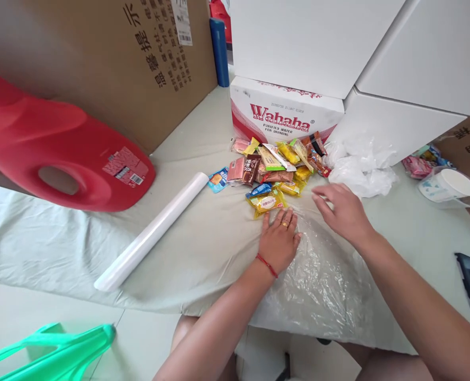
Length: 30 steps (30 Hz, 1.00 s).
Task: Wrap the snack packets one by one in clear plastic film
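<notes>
**Wrapped snacks (277, 165) close ahead**

We rest our left hand (278, 241) flat, fingers slightly spread, at the edge of the clear plastic sheet (322, 288); the snacks lie just beyond its fingertips. Our right hand (344, 213) curves, thumb and fingers apart, crumpled plastic bags (360, 168) beyond its knuckles.

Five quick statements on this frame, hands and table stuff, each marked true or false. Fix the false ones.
1. The Wahaha box is on the far side of the snack pile. True.
2. The right hand grips the white roll. False: the roll lies left of the pile, out of that hand.
3. A red bracelet is at the left hand's wrist. True.
4. Clear plastic lies on the pile's near side. True.
5. The red jug is right of the pile. False: it is left.
</notes>
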Each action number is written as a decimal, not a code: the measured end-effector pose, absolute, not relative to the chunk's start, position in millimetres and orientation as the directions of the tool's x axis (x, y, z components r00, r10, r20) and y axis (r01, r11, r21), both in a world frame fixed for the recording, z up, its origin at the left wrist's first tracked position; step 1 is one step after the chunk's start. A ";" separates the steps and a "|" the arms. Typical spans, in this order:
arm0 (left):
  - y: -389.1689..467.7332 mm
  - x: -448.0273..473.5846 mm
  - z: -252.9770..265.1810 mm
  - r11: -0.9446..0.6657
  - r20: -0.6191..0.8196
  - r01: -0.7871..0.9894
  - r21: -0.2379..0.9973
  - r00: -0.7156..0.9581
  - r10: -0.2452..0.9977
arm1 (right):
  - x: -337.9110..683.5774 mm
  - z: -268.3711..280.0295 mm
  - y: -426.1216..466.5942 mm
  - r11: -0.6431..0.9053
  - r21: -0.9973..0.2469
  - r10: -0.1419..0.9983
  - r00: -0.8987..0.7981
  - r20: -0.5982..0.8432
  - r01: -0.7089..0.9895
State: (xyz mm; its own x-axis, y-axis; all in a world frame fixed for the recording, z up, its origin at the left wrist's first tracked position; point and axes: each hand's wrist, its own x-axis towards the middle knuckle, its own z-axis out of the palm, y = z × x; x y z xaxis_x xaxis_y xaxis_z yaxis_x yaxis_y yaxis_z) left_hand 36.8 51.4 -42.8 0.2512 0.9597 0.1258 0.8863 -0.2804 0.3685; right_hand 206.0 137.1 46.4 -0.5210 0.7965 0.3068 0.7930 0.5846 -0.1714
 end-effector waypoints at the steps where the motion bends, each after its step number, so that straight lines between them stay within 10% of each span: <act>1: 51.9 36.4 -42.3 -0.286 0.126 0.887 0.363 0.258 0.958 | 183.7 54.9 151.9 0.674 -0.123 0.727 -0.624 0.287 0.728; 9: 55.6 29.6 -41.6 -0.329 0.092 0.889 0.320 0.316 0.944 | 48.5 45.3 246.6 0.921 0.092 0.386 -0.920 -0.063 0.379; 18: 55.2 31.4 -42.4 -0.335 0.102 0.884 0.327 0.319 0.942 | 54.4 61.5 243.4 0.884 0.166 0.419 -0.898 0.135 0.437; 30: 57.1 30.9 -36.8 -0.330 0.082 0.865 0.379 0.324 0.943 | 18.8 36.9 241.8 0.832 0.091 0.548 -0.836 0.010 0.547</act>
